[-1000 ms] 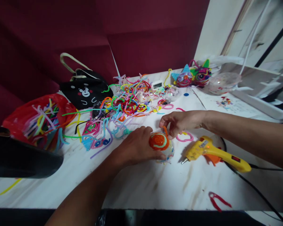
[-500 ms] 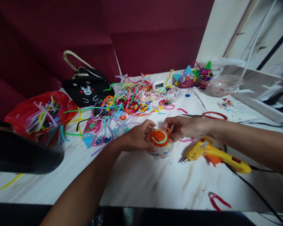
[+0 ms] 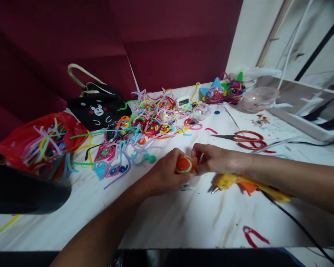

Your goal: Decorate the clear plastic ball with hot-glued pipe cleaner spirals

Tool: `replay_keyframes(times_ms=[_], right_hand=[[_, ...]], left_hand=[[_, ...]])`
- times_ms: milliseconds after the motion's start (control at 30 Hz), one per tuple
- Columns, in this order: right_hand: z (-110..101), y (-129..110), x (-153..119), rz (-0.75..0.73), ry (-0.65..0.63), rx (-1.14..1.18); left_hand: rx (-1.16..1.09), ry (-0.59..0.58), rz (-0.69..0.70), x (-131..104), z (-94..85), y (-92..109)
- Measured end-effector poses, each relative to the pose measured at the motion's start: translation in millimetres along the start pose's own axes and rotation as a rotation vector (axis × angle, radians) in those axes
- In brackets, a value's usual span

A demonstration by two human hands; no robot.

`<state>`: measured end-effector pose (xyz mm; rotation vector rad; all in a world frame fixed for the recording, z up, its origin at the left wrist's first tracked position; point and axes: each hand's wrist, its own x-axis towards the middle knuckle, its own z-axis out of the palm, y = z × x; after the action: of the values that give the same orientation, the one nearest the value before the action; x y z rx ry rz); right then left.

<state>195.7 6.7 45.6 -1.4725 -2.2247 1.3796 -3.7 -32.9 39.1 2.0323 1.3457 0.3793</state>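
Observation:
An orange coiled pipe-cleaner piece with a pale green curved stripe [image 3: 184, 164] sits on top of a clear plastic ball with coloured bits [image 3: 192, 184], near the middle of the table. My left hand [image 3: 170, 171] is wrapped around its left side, thumb across the front. From the right, my right hand [image 3: 213, 158] pinches the orange edge between thumb and fingers. Much of the ball is hidden behind my left hand. Below my right forearm lies a yellow hot glue gun [image 3: 228, 181], its metal tip pointing left. Beyond that forearm rest red-handled scissors [image 3: 249, 136].
A tangled heap of pipe cleaners [image 3: 153, 118] spreads behind my hands. To the left are a red bag of pipe cleaners [image 3: 8, 139], a black bag [image 3: 100, 107] and a dark container [image 3: 30, 189]. Two decorated figures [image 3: 214, 92] and a grey tray [image 3: 300, 118] stand at the back right.
My left hand has closed further around the orange piece and ball, and the piece is tilted and turned. The view has shifted slightly; more of the scissors shows past my right forearm.

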Motion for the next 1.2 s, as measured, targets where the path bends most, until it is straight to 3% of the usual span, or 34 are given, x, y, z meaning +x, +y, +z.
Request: replay_keyframes(times_ms=[233, 500, 1200], right_hand=[[4.3, 0.5, 1.2, -0.022, -0.008, -0.032], [3.2, -0.5, 3.9, -0.022, -0.004, -0.005], [-0.8, 1.8, 12.8, -0.015, -0.046, 0.063]], left_hand=[[-0.02, -0.111, 0.019, 2.5, -13.9, -5.9], [0.108, -0.045, -0.1, -3.1, -9.4, 2.8], [0.096, 0.054, -0.107, 2.9, 1.5, 5.1]])
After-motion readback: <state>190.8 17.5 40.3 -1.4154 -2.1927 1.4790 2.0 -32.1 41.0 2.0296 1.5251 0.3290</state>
